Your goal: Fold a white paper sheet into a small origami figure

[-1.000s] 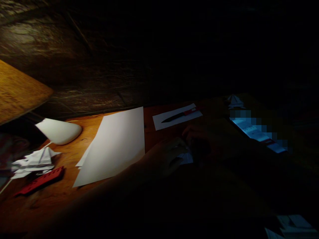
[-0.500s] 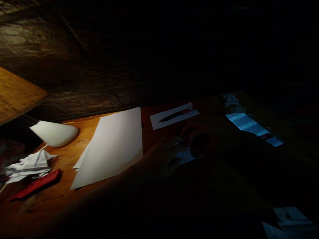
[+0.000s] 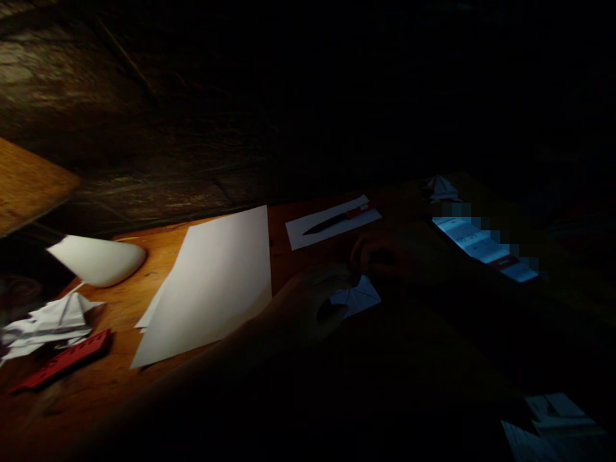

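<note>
A small creased piece of paper [image 3: 362,298] lies in the dim middle of the table. My left hand [image 3: 317,298] bends over its left side, with the thumb and fingers closed about that edge. At the paper's far edge, my right hand [image 3: 385,252] is curled, its thumb and forefinger pinched together close to the left fingertips. Darkness hides the exact finger contact. Just beyond both hands, a knife [image 3: 330,220] with a dark blade and red handle rests on a white paper strip [image 3: 297,237]. Large white sheets [image 3: 219,282] lie left of my left hand.
At the left are a white lamp base [image 3: 106,260], crumpled folded papers [image 3: 58,321] and a red ruler-like strip [image 3: 67,360]. A lit phone [image 3: 481,247] lies at the right, a folded paper [image 3: 441,188] behind it. More papers [image 3: 561,417] sit lower right. A dark wall [image 3: 192,147] backs the table.
My right hand has lifted slightly off the small paper, uncovering more of its creased surface. My left hand's fingers have shifted a little. The whole view has drifted slightly.
</note>
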Motion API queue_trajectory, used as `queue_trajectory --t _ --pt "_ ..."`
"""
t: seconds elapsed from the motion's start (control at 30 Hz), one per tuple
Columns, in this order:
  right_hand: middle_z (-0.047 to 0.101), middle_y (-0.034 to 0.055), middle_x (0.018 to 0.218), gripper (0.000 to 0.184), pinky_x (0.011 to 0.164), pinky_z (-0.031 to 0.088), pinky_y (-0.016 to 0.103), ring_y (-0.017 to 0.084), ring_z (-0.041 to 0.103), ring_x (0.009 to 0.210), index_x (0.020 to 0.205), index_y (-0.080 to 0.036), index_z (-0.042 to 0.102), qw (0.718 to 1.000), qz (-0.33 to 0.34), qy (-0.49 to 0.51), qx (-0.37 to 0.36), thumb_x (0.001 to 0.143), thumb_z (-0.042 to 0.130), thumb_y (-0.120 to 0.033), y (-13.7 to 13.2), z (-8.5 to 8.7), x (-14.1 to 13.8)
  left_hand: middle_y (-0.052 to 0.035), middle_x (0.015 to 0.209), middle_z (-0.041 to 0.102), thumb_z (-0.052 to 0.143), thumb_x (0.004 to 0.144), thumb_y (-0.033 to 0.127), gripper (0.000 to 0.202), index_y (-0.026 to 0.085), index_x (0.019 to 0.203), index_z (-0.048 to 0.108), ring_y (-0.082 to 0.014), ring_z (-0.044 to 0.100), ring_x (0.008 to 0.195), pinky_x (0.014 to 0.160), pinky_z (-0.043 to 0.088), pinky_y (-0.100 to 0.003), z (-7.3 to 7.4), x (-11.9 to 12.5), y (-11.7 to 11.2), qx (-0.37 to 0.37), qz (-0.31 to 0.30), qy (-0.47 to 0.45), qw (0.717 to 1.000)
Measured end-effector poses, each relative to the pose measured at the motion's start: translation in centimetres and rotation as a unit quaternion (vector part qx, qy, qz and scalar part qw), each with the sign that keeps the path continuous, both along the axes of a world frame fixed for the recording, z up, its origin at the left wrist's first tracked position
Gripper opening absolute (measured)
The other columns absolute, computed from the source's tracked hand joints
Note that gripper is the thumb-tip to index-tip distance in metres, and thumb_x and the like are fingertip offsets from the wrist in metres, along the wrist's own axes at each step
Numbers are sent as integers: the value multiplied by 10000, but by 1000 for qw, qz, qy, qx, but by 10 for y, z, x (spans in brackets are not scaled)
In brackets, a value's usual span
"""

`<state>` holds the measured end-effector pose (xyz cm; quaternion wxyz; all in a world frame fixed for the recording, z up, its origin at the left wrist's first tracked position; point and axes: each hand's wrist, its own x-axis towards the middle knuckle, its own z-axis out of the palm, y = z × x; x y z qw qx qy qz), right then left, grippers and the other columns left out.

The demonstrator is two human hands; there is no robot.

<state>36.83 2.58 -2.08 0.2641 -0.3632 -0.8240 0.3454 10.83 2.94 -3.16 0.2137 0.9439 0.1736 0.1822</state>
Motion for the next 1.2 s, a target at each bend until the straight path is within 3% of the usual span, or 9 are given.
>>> queue_trajectory --t 0.13,0.3,0.47,0.6,0.9,1.1,1.2 --pt "685 55 968 193 752 475 319 177 638 841 938 -178 683 998 -50 -23 18 988 567 -324 1 -8 -5 -106 1269 631 633 908 215 343 184 1243 565 -250 608 1183 986 566 -437 0 2 -3 10 1 -8 1000" --pt "674 57 985 167 774 458 337 186 613 865 947 -184 677 992 -66 -46 94 983 580 -315 4 -20 -7 -97 1178 613 658 902 260 380 185 1261 558 -240 611 1063 876 587 -402 2 3 -7 10 6 18 1000" --pt "640 67 1128 186 868 481 358 192 629 984 928 -203 732 998 -9 -24 55 962 629 -354 6 -17 5 -97 1204 591 679 857 205 420 182 1256 549 -240 597 1089 890 569 -391 4 3 -6 -1 -5 26 1000" --pt "605 60 1237 236 978 471 403 230 615 1107 977 -238 765 999 41 -14 31 804 814 -391 7 -11 17 -92 1188 594 684 863 223 436 200 1277 550 -246 598 1077 886 564 -400 4 3 -5 2 3 35 999" --pt "573 37 1309 424 1056 447 460 271 579 1212 1074 -310 763 998 70 -2 10 679 898 -383 13 -15 25 -92 1208 600 693 891 286 381 171 1229 563 -238 593 1107 923 551 -387 0 1 -5 -1 13 25 1000" --pt "611 53 1227 163 961 481 408 219 625 1091 1002 -259 776 999 54 -8 6 900 713 -370 9 -11 18 -89 1215 608 691 880 231 421 179 1270 541 -227 600 1113 942 548 -389 1 3 -4 -15 -5 11 1000" --pt "634 69 1138 204 872 485 369 195 634 983 932 -205 747 1000 7 -14 25 973 607 -347 6 -10 7 -98 1248 599 683 879 212 420 170 1270 536 -229 591 1149 968 538 -390 1 3 -4 -5 -17 2 1000"
